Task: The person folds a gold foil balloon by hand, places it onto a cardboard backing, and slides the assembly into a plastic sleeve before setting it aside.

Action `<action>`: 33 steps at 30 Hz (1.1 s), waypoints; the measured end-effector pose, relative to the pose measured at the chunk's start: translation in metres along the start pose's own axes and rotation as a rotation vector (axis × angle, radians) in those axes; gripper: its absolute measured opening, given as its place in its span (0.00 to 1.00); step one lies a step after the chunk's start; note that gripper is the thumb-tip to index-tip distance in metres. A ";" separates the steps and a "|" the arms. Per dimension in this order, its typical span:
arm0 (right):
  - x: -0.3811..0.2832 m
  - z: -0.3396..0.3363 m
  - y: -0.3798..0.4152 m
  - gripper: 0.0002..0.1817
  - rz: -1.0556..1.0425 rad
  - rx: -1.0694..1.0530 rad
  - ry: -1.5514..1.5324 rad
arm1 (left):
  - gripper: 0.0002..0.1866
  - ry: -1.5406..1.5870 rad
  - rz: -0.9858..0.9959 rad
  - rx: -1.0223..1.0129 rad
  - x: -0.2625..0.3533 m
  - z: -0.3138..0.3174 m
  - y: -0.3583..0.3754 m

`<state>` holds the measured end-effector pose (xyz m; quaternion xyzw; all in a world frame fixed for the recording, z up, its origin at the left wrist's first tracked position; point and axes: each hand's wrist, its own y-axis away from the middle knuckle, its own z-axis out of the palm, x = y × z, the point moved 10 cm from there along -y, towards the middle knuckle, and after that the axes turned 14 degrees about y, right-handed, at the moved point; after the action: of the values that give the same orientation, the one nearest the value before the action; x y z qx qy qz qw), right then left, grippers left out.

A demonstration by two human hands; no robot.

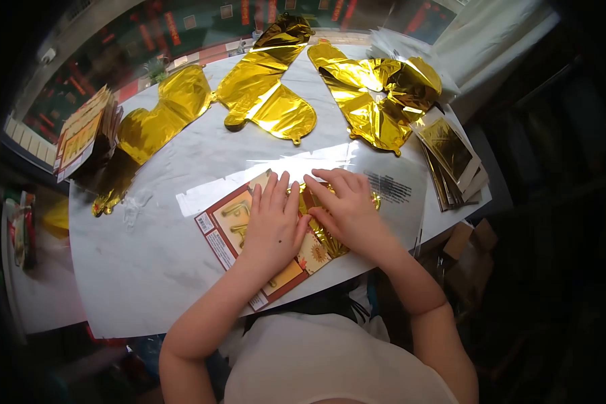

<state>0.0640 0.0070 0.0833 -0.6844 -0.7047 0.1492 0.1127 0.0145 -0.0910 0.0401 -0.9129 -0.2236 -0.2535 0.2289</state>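
Laying the left hand [274, 219] palm down over the printed card [236, 215], in the middle of the near part of the white table [148, 269], with the four fingers pointing away from the body and a little spread, and the thumb reaching to the side, towards the other hand. Placing the right hand [350, 209] just beside, over the gold foil piece [328, 241] on the card, with the fingers bent and slightly apart, and the thumb pointing to the left hand. Not being able to tell about any pinching of the foil between fingertips, because of the hands covering it partly. Showing, to the right of the card, a clear plastic sheet [400, 188] with dark printing, lying flat. Seeing beyond the hands three shiny gold balloons, all looking flat and creased: one at left [161, 121], one in the middle [269, 94], one at right [377, 101]. Noticing also a stack of cards [84, 138] at the far left and a fanned pile of foil packets [454, 155] at the right edge.
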 end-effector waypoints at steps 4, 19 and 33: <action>0.001 0.019 -0.002 0.27 -0.034 0.016 0.082 | 0.33 0.017 -0.002 0.022 -0.007 0.000 0.001; 0.004 0.013 0.000 0.24 0.025 0.070 0.095 | 0.31 0.054 -0.007 0.040 -0.006 -0.002 0.001; 0.004 0.015 0.003 0.25 0.031 0.061 0.163 | 0.31 0.044 -0.003 0.041 -0.007 0.001 0.002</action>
<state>0.0612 0.0098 0.0677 -0.7015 -0.6776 0.1161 0.1879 0.0106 -0.0948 0.0350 -0.9018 -0.2252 -0.2691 0.2521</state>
